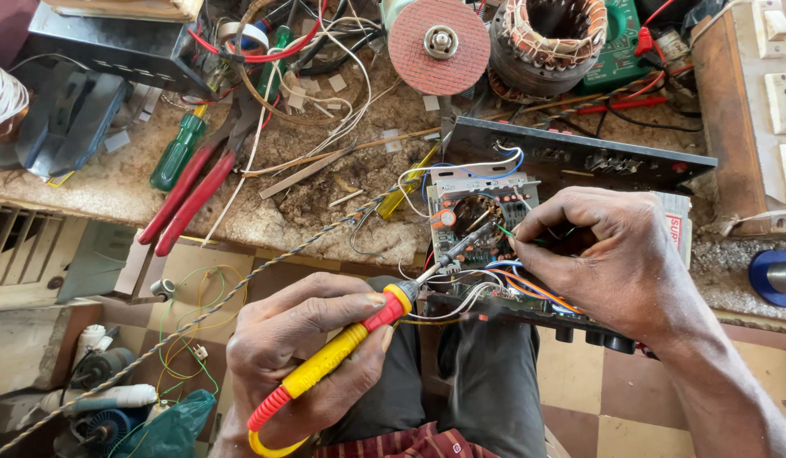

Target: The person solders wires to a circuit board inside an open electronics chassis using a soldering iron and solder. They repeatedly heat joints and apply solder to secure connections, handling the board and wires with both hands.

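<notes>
My left hand [304, 352] grips a yellow and red soldering iron [346, 343]; its metal tip reaches up to the circuit board [478, 220] of an opened black electronic unit [579, 161] that rests between the bench edge and my lap. My right hand [609, 254] is pinched on a thin green wire [505, 231] over the board, its fingers covering the board's right part. White, blue and orange wires [495, 280] run across the unit's near side, above a row of black knobs [596, 337].
Red-handled pliers [193, 199], a green-handled screwdriver [176, 153], a round red grinding disc [438, 44], a wound motor stator [547, 38] and tangled wires litter the bench. A braided cord [198, 318] crosses diagonally. Small motors [100, 399] lie on the floor at lower left.
</notes>
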{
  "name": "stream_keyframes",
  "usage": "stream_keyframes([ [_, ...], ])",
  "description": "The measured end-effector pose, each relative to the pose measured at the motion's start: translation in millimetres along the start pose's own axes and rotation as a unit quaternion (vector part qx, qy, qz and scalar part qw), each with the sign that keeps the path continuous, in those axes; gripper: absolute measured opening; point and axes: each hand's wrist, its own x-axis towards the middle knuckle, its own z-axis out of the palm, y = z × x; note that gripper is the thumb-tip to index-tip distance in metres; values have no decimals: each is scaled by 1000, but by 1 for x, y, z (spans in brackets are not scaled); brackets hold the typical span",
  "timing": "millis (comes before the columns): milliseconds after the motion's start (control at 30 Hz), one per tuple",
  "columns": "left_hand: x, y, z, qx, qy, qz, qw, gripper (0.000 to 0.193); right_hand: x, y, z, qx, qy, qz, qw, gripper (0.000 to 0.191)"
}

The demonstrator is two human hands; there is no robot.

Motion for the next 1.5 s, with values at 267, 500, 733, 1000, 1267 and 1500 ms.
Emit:
stream_keyframes([
  [267,0,-2,2,1,0,-8,1000,25,0,0,1,2,1,3,1000,7],
  [500,-1,-4,4,-19,4,-11,1000,24,0,0,0,-1,3,-10,1000,7],
  [733,3,3,-5,36,52,25,998,27,2,-3,-12,-2,44,18,999,11],
  [1000,22,7,-12,70,25,39,996,26,7,17,-51,-123,111,-7,986,16],
  [1267,53,16,31,99,34,55,993,22,7,35,-49,-230,112,-80,963,15],
  [1500,72,18,48,109,-15,50,993,25,12,43,-45,-230,132,-51,963,13],
])
